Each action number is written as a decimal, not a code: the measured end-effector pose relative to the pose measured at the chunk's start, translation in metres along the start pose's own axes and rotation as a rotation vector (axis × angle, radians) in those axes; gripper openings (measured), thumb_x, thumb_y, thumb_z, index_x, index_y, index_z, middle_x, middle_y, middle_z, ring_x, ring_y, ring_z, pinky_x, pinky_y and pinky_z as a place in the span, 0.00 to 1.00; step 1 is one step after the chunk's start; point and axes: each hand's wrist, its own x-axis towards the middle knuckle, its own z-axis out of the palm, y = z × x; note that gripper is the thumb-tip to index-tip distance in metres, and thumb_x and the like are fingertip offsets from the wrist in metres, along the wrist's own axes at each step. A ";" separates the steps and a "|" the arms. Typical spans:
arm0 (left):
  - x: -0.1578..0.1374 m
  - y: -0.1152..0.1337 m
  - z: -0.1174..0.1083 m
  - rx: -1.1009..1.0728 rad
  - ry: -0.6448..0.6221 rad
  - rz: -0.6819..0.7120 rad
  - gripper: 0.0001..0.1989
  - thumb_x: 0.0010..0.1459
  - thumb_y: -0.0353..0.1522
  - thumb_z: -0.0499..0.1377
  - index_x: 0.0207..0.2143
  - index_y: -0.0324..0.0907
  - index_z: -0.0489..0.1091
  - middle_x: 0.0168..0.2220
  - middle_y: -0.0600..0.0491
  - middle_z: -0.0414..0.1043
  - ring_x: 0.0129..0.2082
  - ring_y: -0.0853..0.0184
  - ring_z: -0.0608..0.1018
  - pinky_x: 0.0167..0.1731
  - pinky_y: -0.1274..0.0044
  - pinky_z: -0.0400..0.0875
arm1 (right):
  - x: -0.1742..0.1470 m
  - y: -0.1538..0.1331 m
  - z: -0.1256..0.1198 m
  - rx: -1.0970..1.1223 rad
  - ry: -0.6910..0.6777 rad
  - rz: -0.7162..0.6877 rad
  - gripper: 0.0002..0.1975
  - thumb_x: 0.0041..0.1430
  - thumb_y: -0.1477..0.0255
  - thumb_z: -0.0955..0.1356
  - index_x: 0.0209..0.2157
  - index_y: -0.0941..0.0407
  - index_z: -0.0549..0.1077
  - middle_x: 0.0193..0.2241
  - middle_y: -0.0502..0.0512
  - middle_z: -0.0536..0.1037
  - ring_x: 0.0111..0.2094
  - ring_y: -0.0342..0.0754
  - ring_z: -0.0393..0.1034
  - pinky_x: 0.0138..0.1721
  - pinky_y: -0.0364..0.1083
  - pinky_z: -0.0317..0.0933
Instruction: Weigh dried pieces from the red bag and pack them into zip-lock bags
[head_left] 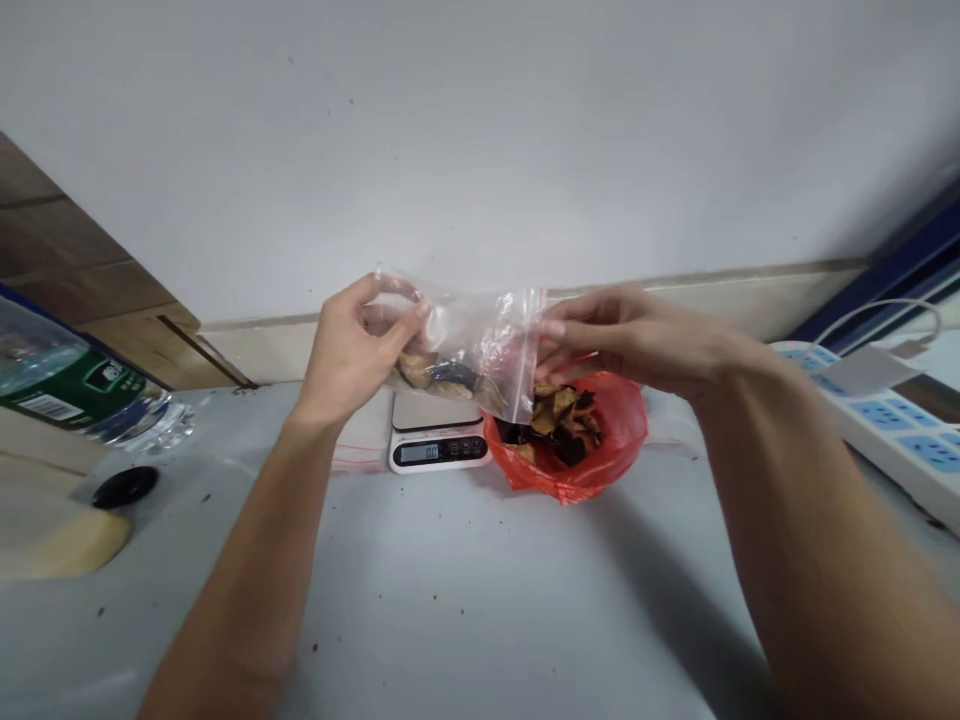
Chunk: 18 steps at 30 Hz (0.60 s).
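A clear zip-lock bag (461, 345) is held sideways above a small white digital scale (440, 450), whose display reads 0.0. Brown and dark dried slices lie inside the bag. My left hand (367, 345) pinches its closed end between thumb and fingers. At the zip end, my right hand (622, 335) has thumb and fingertips closed on the bag's edge. Just below that hand stands an open red plastic bag (559, 480) full of dried brown and dark pieces (559, 415), close against the scale's right side.
A large water bottle with a green label (82, 385) is at the left, near a black oval object (125, 487). A white power strip (892, 410) with a cable lies at the right. The wall (480, 150) rises behind the grey tabletop (450, 620), which bears small dark crumbs.
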 end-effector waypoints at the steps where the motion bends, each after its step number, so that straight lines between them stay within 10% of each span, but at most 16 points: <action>1: 0.000 -0.001 -0.002 0.007 0.015 -0.009 0.12 0.55 0.38 0.71 0.34 0.44 0.72 0.23 0.57 0.75 0.23 0.66 0.82 0.22 0.80 0.76 | 0.001 -0.001 0.003 -0.046 -0.001 0.005 0.22 0.43 0.51 0.83 0.27 0.54 0.81 0.30 0.56 0.83 0.33 0.50 0.77 0.40 0.49 0.73; 9: -0.001 -0.020 -0.015 0.169 -0.008 -0.102 0.22 0.60 0.38 0.67 0.55 0.46 0.68 0.33 0.54 0.76 0.23 0.65 0.81 0.22 0.77 0.75 | 0.010 -0.001 0.024 -0.183 0.079 0.026 0.23 0.38 0.52 0.83 0.19 0.55 0.76 0.22 0.51 0.76 0.24 0.45 0.67 0.27 0.46 0.63; 13: -0.002 -0.023 -0.015 0.455 0.053 0.013 0.27 0.53 0.33 0.69 0.56 0.44 0.72 0.47 0.48 0.74 0.38 0.61 0.82 0.39 0.70 0.78 | 0.018 0.004 0.030 -0.254 0.094 0.004 0.25 0.34 0.50 0.82 0.18 0.55 0.74 0.19 0.49 0.73 0.23 0.43 0.64 0.26 0.46 0.58; 18: -0.010 -0.006 -0.003 0.340 -0.481 0.044 0.10 0.60 0.39 0.64 0.32 0.42 0.76 0.31 0.53 0.77 0.32 0.65 0.78 0.36 0.73 0.74 | 0.026 0.010 0.044 -0.166 0.072 0.001 0.29 0.33 0.48 0.82 0.16 0.54 0.68 0.15 0.42 0.63 0.20 0.39 0.54 0.26 0.46 0.49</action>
